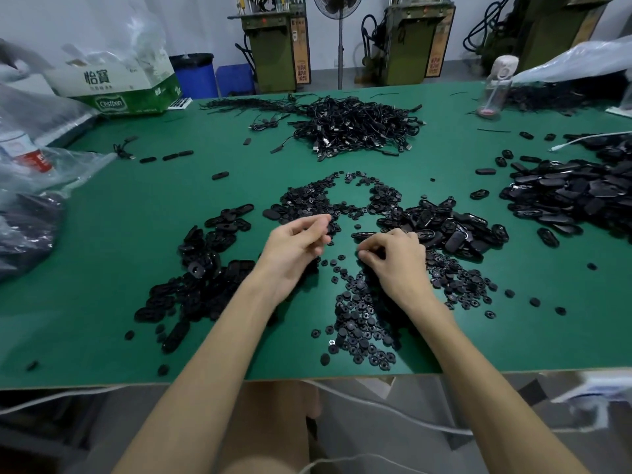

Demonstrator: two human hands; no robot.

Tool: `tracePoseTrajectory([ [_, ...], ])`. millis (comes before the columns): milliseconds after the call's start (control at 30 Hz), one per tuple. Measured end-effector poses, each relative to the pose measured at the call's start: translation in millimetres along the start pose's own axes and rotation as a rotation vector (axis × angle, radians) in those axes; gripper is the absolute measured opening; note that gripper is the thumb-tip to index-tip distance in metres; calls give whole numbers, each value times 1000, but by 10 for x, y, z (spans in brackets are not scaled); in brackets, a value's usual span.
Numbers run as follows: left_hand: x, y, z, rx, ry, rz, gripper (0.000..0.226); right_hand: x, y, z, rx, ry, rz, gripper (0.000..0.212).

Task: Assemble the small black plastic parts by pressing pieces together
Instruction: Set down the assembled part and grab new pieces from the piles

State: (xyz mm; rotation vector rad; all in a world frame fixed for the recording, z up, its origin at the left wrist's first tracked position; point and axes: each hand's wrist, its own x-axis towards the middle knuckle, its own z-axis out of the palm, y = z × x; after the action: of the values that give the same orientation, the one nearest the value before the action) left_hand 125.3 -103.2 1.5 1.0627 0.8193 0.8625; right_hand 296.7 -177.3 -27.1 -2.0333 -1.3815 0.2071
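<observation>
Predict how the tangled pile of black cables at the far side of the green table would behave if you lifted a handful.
Probably floppy: the cable pile is thin strands that loop and bend. Likely to come up in a clump, since the strands cross and tangle. Probably won't roll: stray ends lie flat on the green table.

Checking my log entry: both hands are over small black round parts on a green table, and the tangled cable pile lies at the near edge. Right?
Not quite: in the head view the cable pile lies toward the far side of the green table, beyond the left hand and right hand; they are over small black round parts.
</observation>
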Motion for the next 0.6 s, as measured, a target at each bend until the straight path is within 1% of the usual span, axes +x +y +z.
tracePoseTrajectory([
  [33,24,-38,63,-64,-22,-20,30,0,-3,-7,-17,-1,0,14],
  [100,74,-102,151,-97,-45,-12,25,1,-17,-16,-57,-6,-1,13],
  [167,105,-138,222,-70,-34,7,19,5,-21,-11,-81,-14,6,12],
  [200,108,-142,252,-26,-20,18,20,8,-20,-8,-59,-10,8,11],
  [267,80,-144,294,173,3,80,24,22,-8,-22,124,38,31,7],
  [333,4,-151,340,456,13,221,25,38,5,-49,371,107,81,6],
  [367,-57,-151,367,590,-6,319,24,49,3,-59,450,138,108,7],
  [433,-204,-166,438,835,-141,501,19,89,-15,-61,600,176,175,11],
  [500,-333,-218,509,1014,-323,596,13,148,-43,-69,772,204,235,14],
  [533,-392,-242,537,1067,-385,625,11,178,-49,-82,841,209,255,15],
  [600,-481,-274,562,1110,-427,712,10,222,-37,-114,959,194,285,14],
])
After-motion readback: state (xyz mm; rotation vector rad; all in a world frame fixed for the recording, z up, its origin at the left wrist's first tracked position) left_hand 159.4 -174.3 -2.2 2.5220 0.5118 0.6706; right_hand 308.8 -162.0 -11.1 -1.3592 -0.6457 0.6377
